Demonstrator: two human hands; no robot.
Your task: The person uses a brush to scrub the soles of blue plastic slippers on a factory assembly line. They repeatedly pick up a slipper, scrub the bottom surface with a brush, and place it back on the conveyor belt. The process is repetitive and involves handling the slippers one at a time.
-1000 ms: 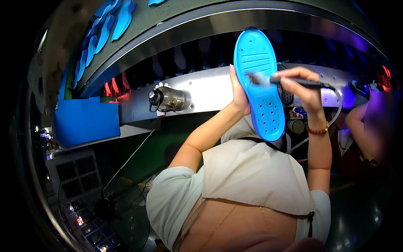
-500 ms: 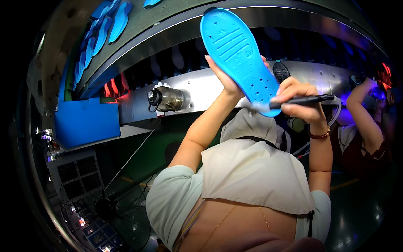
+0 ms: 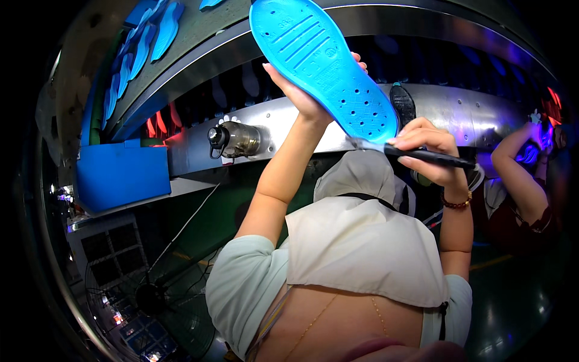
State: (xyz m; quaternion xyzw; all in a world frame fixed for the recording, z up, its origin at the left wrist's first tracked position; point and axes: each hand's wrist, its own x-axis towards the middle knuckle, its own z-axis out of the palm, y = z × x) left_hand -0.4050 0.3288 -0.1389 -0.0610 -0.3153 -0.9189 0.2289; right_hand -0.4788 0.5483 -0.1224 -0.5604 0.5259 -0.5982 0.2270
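A bright blue shoe sole (image 3: 329, 72), with raised bars and several small holes, is held up tilted in front of me. My left hand (image 3: 309, 102) is closed around its middle, with the thumb at the left edge and fingertips showing past the right edge. A brush with a black handle (image 3: 437, 158) is pinched in my right hand (image 3: 431, 142). Its grey bristles (image 3: 367, 144) are at the sole's lower end, seemingly against the edge. On the metal ledge behind my right hand rests a dark sole (image 3: 403, 104).
A clear bottle with a black lid (image 3: 242, 139) stands on the metal ledge (image 3: 277, 125), left of my forearm. Several blue soles (image 3: 166, 33) lie on the belt at upper left. There is a blue box (image 3: 123, 178) below, a fan (image 3: 151, 298), and another person's arm (image 3: 522, 166) at right.
The blue sole and my left hand have moved up and to the left. My right hand has turned the brush, so its handle now slopes down to the right.
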